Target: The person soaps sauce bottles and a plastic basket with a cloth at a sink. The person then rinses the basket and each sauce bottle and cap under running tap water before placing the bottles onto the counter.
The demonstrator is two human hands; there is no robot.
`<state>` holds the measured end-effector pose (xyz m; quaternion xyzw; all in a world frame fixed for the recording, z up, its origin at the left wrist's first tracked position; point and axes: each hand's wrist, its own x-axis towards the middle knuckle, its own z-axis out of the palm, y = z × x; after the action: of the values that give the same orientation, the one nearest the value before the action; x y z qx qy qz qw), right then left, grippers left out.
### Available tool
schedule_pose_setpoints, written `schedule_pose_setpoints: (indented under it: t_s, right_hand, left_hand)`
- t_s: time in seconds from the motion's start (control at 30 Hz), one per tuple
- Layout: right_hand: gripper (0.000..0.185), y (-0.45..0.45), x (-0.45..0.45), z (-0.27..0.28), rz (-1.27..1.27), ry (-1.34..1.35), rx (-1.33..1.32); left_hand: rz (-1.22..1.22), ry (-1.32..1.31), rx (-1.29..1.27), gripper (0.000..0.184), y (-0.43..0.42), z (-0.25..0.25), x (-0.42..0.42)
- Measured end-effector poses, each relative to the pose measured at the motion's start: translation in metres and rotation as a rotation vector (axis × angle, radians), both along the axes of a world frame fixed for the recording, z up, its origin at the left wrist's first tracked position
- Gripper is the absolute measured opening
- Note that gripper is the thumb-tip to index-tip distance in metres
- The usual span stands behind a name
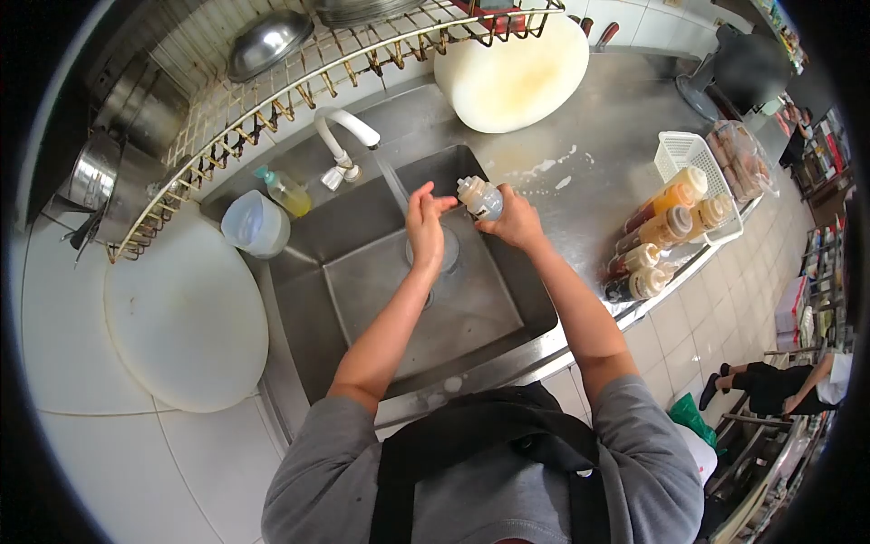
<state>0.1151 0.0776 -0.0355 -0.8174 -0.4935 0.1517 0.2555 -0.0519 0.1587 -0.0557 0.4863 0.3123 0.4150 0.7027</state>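
Where water falls from the faucet (349,127) into the sink (421,308), the left hand (424,231) is open and holds nothing, fingers extended, one pointing toward the cap of the small clear bottle (487,201). That bottle tilts near the basin's far right corner, presumably so drips land inside. Closed around its base, the right hand (517,222) reaches forward, forearm angled inward. Farther right, sauce bottles (666,227) cluster on the tabletop (580,227), likely clear of splashes.

Commercial-style kitchen | steel sink (426,308), dish rack (335,68), sauce bottles (660,227), cutting boards (186,308)
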Motion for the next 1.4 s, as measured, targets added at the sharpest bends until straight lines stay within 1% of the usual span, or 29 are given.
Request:
schedule_pose_setpoints:
  t_s: [0.07, 0.1, 0.13, 0.2, 0.23, 0.27, 0.33, 0.4, 0.43, 0.5, 0.53, 0.57, 0.6, 0.63, 0.7, 0.73, 0.8, 0.83, 0.9, 0.93, 1.0, 1.03, 1.07, 1.13, 1.17, 1.2, 1.27, 1.3, 1.4]
  right_hand:
    - [0.073, -0.003, -0.002, 0.004, 0.094, -0.061, 0.011]
    - [0.073, -0.001, -0.003, 0.003, 0.099, -0.060, 0.012]
    - [0.073, 0.000, -0.004, 0.002, 0.122, -0.051, -0.003]
    - [0.072, 0.001, -0.006, -0.002, 0.142, -0.043, -0.018]
    - [0.072, -0.001, -0.007, -0.004, 0.138, -0.132, -0.037]
    - [0.072, -0.003, -0.007, -0.007, 0.135, -0.220, -0.059]
    - [0.072, -0.009, -0.006, -0.014, 0.092, -0.235, -0.075]
    - [0.072, -0.013, -0.003, -0.021, 0.057, -0.252, -0.087]
    - [0.072, -0.016, -0.001, -0.027, 0.066, -0.225, -0.086]
    - [0.071, -0.019, -0.003, -0.028, 0.079, -0.199, -0.084]
    - [0.071, -0.020, -0.005, -0.027, 0.075, -0.130, -0.089]
    - [0.071, -0.021, -0.007, -0.025, 0.071, -0.062, -0.093]
    - [0.071, -0.020, -0.008, -0.024, 0.070, -0.062, -0.093]
    - [0.071, -0.020, -0.010, -0.022, 0.066, -0.056, -0.091]
    - [0.071, -0.020, -0.012, -0.022, 0.064, -0.049, -0.095]
    - [0.072, -0.020, -0.012, -0.021, 0.054, -0.036, -0.088]
    - [0.072, -0.019, -0.011, -0.019, 0.049, -0.027, -0.081]
    - [0.073, -0.019, -0.010, -0.018, 0.044, -0.016, -0.072]
    - [0.074, -0.019, -0.007, -0.019, 0.036, -0.002, -0.062]
    - [0.075, -0.019, -0.006, -0.021, 0.027, 0.010, -0.061]
    - [0.076, -0.020, -0.006, -0.026, 0.025, 0.027, -0.066]
    - [0.077, -0.020, -0.006, -0.026, 0.025, 0.049, -0.087]
    - [0.077, -0.020, -0.006, -0.026, 0.023, 0.069, -0.106]
    - [0.078, -0.020, -0.008, -0.025, 0.037, 0.076, -0.114]
    - [0.079, -0.021, -0.009, -0.023, 0.046, 0.085, -0.117]
    - [0.079, -0.022, -0.008, -0.023, 0.044, 0.080, -0.118]
    - [0.081, -0.023, -0.007, -0.025, 0.042, 0.103, -0.095]
    - [0.081, -0.024, -0.006, -0.024, 0.038, 0.102, -0.093]
    - [0.083, -0.026, -0.005, -0.020, 0.022, 0.120, -0.105]
  left_hand:
    - [0.115, 0.237, 0.491, 0.041, 0.004, 0.005, 0.009]
    - [0.111, 0.309, 0.921, 0.038, 0.015, 0.004, 0.016]
    - [0.114, 0.311, 0.922, 0.038, 0.016, -0.001, 0.014]
    - [-0.206, 0.437, 0.732, 0.039, 0.017, -0.006, 0.013]
    - [-0.166, 0.456, 0.878, 0.035, 0.023, -0.013, 0.013]
    - [-0.169, 0.453, 0.880, 0.035, 0.032, -0.015, 0.012]
    - [-0.046, 0.540, 0.153, 0.042, 0.058, -0.021, 0.005]
    - [0.068, 0.188, -0.177, 0.050, 0.096, -0.048, -0.013]
    - [0.072, 0.186, -0.178, 0.050, 0.106, -0.059, -0.020]
    - [0.085, -0.332, -0.520, 0.048, 0.115, -0.068, -0.028]
    - [0.086, -0.333, -0.519, 0.048, 0.115, -0.068, -0.027]
    - [0.088, -0.320, -0.528, 0.044, 0.115, -0.069, -0.025]
    - [0.089, -0.306, -0.537, 0.040, 0.114, -0.070, -0.021]
    - [0.089, -0.305, -0.539, 0.040, 0.116, -0.070, -0.016]
    - [0.073, -0.368, -0.502, 0.031, 0.123, -0.067, -0.005]
    - [0.075, -0.368, -0.505, 0.031, 0.125, -0.065, -0.006]
    - [0.027, -0.494, -0.552, 0.026, 0.134, -0.062, -0.011]
    - [0.028, -0.495, -0.553, 0.026, 0.135, -0.066, -0.017]
    - [-0.056, -0.578, -0.549, 0.029, 0.128, -0.079, -0.030]
    - [-0.056, -0.576, -0.550, 0.029, 0.121, -0.085, -0.031]
    - [-0.029, -0.416, -0.585, 0.030, 0.105, -0.097, -0.029]
    - [-0.103, -0.505, -0.648, 0.030, 0.099, -0.101, -0.028]
    - [-0.098, -0.507, -0.651, 0.030, 0.100, -0.101, -0.024]
    - [-0.043, -0.425, -0.555, 0.032, 0.108, -0.089, -0.010]
    - [-0.022, -0.477, -0.631, 0.037, 0.113, -0.079, -0.010]
    - [-0.025, -0.481, -0.631, 0.037, 0.121, -0.078, -0.013]
    - [-0.024, -0.672, -0.619, 0.046, 0.137, -0.075, -0.025]
    - [0.061, -0.651, -0.614, 0.047, 0.140, -0.070, -0.031]
    - [-0.020, -0.677, -0.622, 0.049, 0.141, -0.101, -0.046]
